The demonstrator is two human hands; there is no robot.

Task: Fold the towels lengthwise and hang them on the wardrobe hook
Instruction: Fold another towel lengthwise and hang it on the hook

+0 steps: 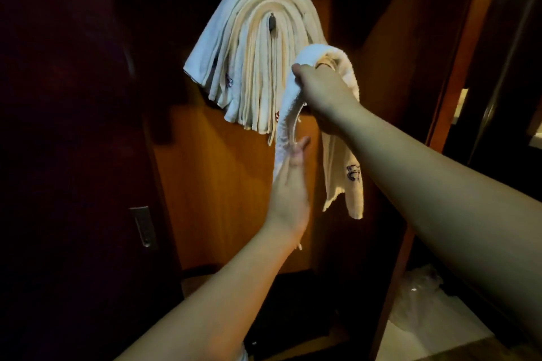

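The right hand [321, 94], at centre frame, has its fingers curled round the top fold of a white terry towel [341, 138] draped over it. Below, the left hand [289, 184] lies with straight fingers against the towel's hanging left strand. Just up-left, a thick bundle of folded white and cream towels [252, 47] hangs over a dark metal hook [272, 22] on the orange-brown wooden wardrobe panel [217, 184]

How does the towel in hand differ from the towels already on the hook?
The towel in hand is one piece draped over the right hand, off the hook; the hung towels are a many-layered stack arched over it. The left hand touches its near tail; the hung towels hang untouched. Both are pale, folded into long strips, with dark embroidered marks.
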